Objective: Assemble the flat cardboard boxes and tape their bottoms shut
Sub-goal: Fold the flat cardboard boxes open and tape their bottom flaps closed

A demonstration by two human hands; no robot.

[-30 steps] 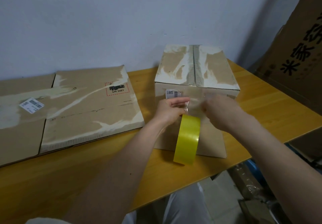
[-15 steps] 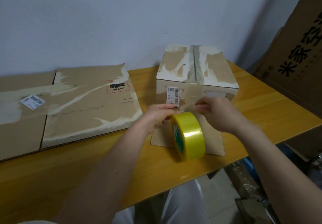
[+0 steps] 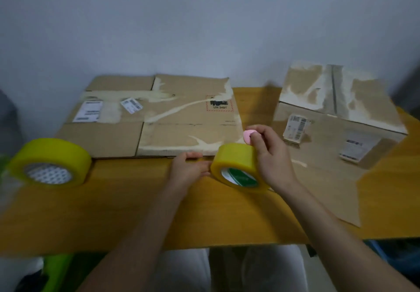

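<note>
A yellow tape roll (image 3: 236, 166) stands tilted on the wooden table (image 3: 136, 212), in front of the flat cardboard box (image 3: 172, 119). My left hand (image 3: 189, 170) lies low on the table with its fingers stretched out, their tips touching the roll's left side. My right hand (image 3: 271, 157) reaches over the roll's top right and pinches a small pink object (image 3: 247, 137) between thumb and fingers. The assembled box (image 3: 341, 119) stands at the right with its taped seam facing up and one loose flap spread on the table toward me.
A second yellow tape roll (image 3: 50, 162) lies flat at the table's left edge. A grey wall rises right behind the cardboard. Green items (image 3: 56, 269) and my lap show below the table's front edge.
The view has swung left, away from the assembled box. The roll has come down from the box's front onto the table. My right hand now holds a pink object.
</note>
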